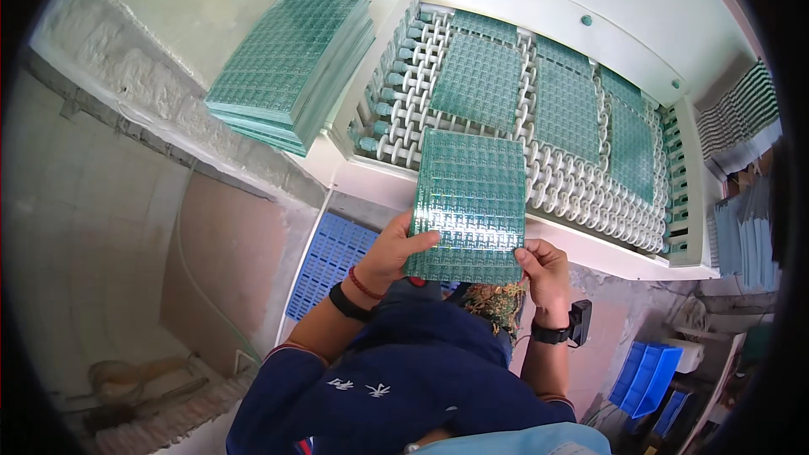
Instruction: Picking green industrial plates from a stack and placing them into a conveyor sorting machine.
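Gripping a green circuit panel (pixel 470 206) by its near edge, my left hand (pixel 389 254) and right hand (pixel 542 270) are both closed on it, thumbs on top, just above the roller conveyor's (pixel 581 181) near edge. More panels (pixel 479 80) lie on the rollers; approx. a dozen+ sit in a stack (pixel 291 67) at the left corner.

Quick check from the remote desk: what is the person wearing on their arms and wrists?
Dark blue long sleeves pushed up the forearms, with reddish cuff edging. The left hand has a black wristband and a thin red cord at the wrist. The right hand has a black watch-like strap. Both hands are bare, without gloves.
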Demonstrator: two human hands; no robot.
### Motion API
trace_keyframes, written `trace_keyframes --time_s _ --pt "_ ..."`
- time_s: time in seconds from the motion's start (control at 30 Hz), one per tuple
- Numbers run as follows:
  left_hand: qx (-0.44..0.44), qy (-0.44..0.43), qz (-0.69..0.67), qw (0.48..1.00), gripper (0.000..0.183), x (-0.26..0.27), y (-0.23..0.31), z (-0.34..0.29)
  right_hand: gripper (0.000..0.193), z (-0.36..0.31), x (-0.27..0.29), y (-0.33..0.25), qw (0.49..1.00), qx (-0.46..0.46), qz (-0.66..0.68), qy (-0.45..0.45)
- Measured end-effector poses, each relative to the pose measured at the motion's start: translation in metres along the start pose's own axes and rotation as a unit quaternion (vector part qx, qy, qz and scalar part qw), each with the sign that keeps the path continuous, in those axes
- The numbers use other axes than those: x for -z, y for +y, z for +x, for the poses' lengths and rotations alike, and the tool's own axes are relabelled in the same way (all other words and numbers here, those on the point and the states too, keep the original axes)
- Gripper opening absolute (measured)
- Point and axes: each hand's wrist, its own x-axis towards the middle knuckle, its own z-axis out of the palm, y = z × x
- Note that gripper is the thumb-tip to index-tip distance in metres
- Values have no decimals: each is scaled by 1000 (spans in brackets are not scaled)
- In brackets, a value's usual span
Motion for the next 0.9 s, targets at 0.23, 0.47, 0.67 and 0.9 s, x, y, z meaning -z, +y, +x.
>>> trace_keyframes --time_s 0.23,0.47,0.67,0.9 --pt "22 0 -135 991 37 7 -2 -6 16 -4 -5 8 1000 -19 21 2" --pt "22 40 -83 996 31 15 -4 -2 16 -7 -8 11 999 -23 40 -4" --pt "42 93 -90 991 26 7 3 6 17 -6 -11 7 998 -41 49 6" --pt "35 129 -95 986 25 9 -6 17 15 0 -10 18 998 1 58 32"
